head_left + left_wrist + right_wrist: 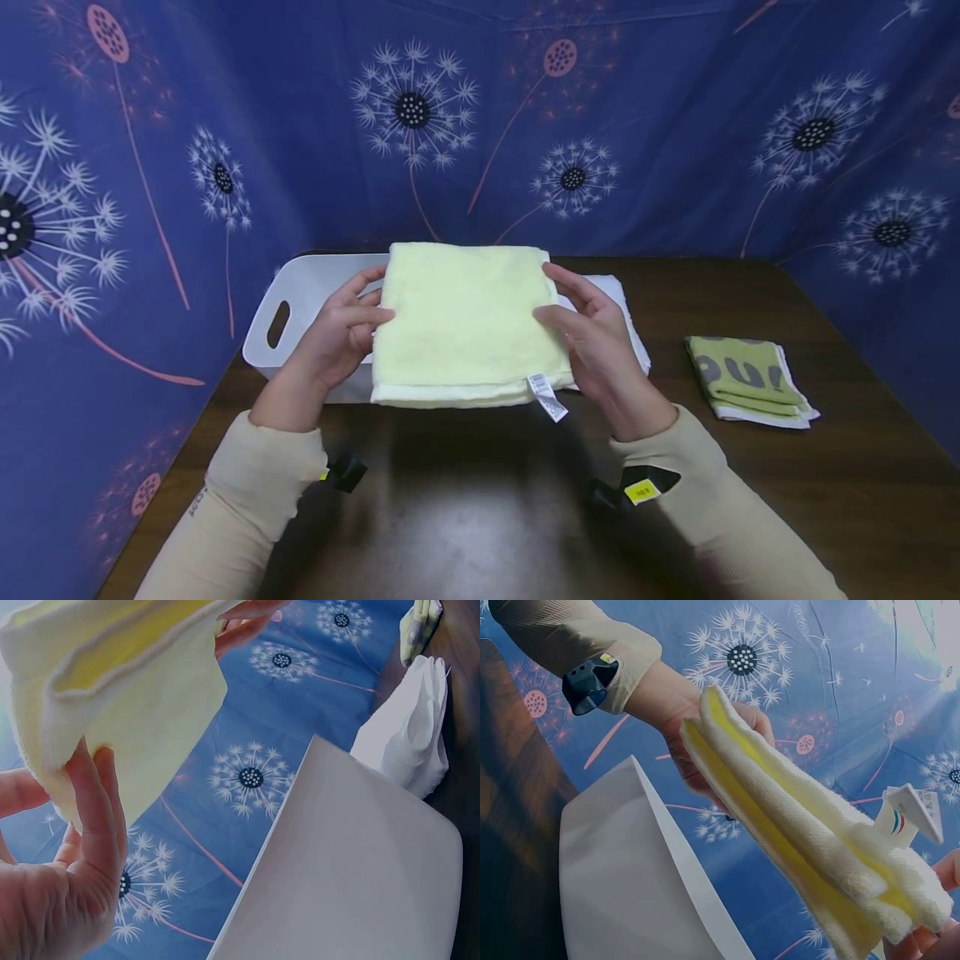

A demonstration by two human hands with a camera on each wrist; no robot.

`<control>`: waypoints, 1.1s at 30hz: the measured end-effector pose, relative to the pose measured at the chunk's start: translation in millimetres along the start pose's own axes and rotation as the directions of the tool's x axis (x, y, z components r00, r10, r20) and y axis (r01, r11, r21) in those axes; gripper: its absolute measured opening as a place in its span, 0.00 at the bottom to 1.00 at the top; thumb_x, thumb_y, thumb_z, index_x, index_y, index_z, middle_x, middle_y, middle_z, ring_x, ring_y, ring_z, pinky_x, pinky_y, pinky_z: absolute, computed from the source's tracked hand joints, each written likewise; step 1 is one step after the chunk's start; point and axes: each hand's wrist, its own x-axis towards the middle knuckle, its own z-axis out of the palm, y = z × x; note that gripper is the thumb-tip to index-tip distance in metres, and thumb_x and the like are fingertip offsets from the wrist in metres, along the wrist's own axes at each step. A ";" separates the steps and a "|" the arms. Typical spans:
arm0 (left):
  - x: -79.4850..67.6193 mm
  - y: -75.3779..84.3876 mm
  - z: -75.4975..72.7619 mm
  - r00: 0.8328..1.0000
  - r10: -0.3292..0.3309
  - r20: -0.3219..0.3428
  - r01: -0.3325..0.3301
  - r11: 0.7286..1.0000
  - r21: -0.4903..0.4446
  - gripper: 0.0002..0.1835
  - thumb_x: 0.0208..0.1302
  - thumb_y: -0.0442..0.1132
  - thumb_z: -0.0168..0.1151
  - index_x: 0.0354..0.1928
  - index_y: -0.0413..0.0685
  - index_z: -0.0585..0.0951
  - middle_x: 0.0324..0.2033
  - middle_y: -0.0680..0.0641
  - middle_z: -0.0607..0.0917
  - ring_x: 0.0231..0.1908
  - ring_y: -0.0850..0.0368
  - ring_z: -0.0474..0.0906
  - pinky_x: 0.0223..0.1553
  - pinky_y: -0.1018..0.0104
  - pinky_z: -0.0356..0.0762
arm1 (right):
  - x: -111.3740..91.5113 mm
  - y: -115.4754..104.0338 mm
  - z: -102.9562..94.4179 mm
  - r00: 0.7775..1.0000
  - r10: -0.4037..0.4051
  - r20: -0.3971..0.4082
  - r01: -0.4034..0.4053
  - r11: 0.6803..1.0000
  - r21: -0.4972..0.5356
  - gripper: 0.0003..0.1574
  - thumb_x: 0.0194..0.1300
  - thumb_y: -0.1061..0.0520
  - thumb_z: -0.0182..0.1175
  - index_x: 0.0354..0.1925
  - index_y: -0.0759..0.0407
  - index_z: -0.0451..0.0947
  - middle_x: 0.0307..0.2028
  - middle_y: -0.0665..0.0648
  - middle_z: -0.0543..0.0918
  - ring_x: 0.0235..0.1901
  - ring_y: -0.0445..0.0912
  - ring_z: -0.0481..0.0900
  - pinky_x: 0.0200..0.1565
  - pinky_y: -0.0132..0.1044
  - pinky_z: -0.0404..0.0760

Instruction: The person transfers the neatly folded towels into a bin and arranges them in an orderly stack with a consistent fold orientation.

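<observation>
A folded pale yellow towel (468, 321) is held up between both hands, in front of and above a white bin. My left hand (337, 333) pinches its left edge, thumb in front and fingers behind. On the opposite edge, my right hand (600, 342) grips the towel the same way. A small white label (547, 397) hangs from the towel's lower right corner. Stacked fold layers of the towel (795, 825) show edge-on in the right wrist view. The white bin (258, 354), with an oval handle hole, is partly hidden behind the towel.
A folded green towel (750, 382) with grey letters lies on the right of the dark wooden table (847, 500). Beside the bin sits a white cloth (626, 312), partly behind my right hand. A blue dandelion-print curtain (660, 125) hangs around the table.
</observation>
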 end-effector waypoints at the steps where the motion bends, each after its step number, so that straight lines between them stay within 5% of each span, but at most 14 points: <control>1: 0.2 0.3 -0.9 1.000 0.000 0.001 0.000 1.000 0.001 0.29 0.61 0.26 0.43 0.65 0.41 0.56 0.54 0.40 0.69 0.34 0.58 0.81 0.35 0.69 0.80 | 0.3 0.2 0.8 1.000 0.000 -0.003 0.000 1.000 -0.004 0.35 0.58 0.74 0.54 0.64 0.61 0.66 0.60 0.57 0.66 0.56 0.52 0.69 0.48 0.38 0.77; 19: 4.7 4.6 -15.7 1.000 -0.008 0.025 0.009 0.997 -0.071 0.25 0.61 0.22 0.41 0.60 0.44 0.61 0.47 0.44 0.74 0.33 0.58 0.81 0.31 0.69 0.80 | 7.8 5.7 13.8 1.000 -0.008 -0.013 0.008 1.000 0.018 0.36 0.56 0.77 0.54 0.63 0.62 0.67 0.57 0.58 0.68 0.52 0.50 0.71 0.44 0.36 0.79; 33: 6.1 11.7 -26.3 0.999 -0.029 0.017 0.030 0.999 -0.041 0.24 0.63 0.23 0.41 0.61 0.43 0.60 0.51 0.41 0.70 0.35 0.57 0.80 0.33 0.68 0.80 | 16.7 11.4 23.9 1.000 -0.012 -0.018 0.013 1.000 0.024 0.37 0.53 0.78 0.54 0.62 0.63 0.68 0.54 0.57 0.70 0.50 0.47 0.72 0.44 0.33 0.78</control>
